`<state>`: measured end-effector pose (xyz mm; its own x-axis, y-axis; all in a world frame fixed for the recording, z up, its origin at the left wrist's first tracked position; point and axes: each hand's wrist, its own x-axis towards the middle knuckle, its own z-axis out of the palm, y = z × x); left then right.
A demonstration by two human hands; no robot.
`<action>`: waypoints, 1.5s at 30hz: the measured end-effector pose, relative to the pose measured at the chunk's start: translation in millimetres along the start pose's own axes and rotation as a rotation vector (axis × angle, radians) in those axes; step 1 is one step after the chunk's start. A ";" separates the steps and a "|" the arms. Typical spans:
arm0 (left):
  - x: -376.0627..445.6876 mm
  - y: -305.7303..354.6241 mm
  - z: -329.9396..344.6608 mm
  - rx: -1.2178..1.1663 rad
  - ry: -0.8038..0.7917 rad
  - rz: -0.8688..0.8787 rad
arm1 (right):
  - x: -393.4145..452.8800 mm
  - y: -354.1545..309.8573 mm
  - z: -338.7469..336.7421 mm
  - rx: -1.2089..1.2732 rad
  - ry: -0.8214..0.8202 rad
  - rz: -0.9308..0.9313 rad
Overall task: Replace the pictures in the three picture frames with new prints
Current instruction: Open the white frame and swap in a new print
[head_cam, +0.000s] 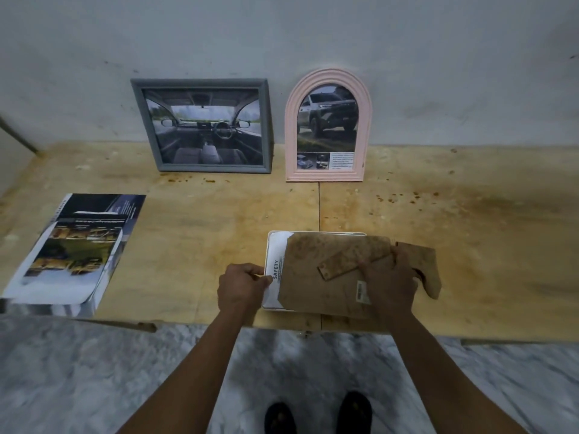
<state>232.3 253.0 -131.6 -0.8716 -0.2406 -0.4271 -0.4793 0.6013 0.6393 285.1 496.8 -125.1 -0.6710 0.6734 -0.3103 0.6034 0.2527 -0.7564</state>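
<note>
Wide plywood counter (pixel 438 214), pale, stained rusty brown w/ crumbs, runs left-right against a grey wall. Next in size, grey rectangular frame (pixel 205 125), leaning on the wall at the back, landscape, car-interior print inside. Left front: stack of glossy prints (pixel 72 252) lying flat, tilted a bit, well apart from both hands. Pink arched frame (pixel 328 126), ribbed plastic-looking, stands just right of the grey one, truck pic in it, so by the look of it two frames are already done. Now the action: third frame, white frame (pixel 313 234), lies face down at the front edge, rounded corners, long axis running away from the person. Over it sits the brown backing board (pixel 316 292), rough fibreboard, speckled and worn, stand flap hinged on it, shoved off to the right so a strip of white paper (pixel 272 277) marked SAFETY shows at the left. Left hand (pixel 242 288) is right on that strip, thumb and fingers pinching the paper's left edge. Right hand (pixel 390 283) is clamped on the board near the flap, fingers curled over it. Key relation: board sits right of its seat, so it prob needs sliding left, square w/ the frame, while the left hand pins the print flat.
</note>
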 end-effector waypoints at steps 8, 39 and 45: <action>3.4 -5.2 0.9 -0.034 -0.009 0.017 | -0.7 -6.0 10.2 -0.082 0.043 -0.028; -7.1 0.9 1.0 -0.025 -0.015 0.053 | 1.6 7.6 13.8 -0.133 -0.076 -0.081; -8.9 1.0 5.8 0.110 -0.010 0.119 | -6.2 19.0 9.4 -0.020 -0.023 -0.116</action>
<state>240.2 260.2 -130.9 -0.9202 -0.1557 -0.3590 -0.3580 0.7052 0.6119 296.7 490.9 -143.0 -0.7460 0.6232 -0.2346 0.5297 0.3420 -0.7762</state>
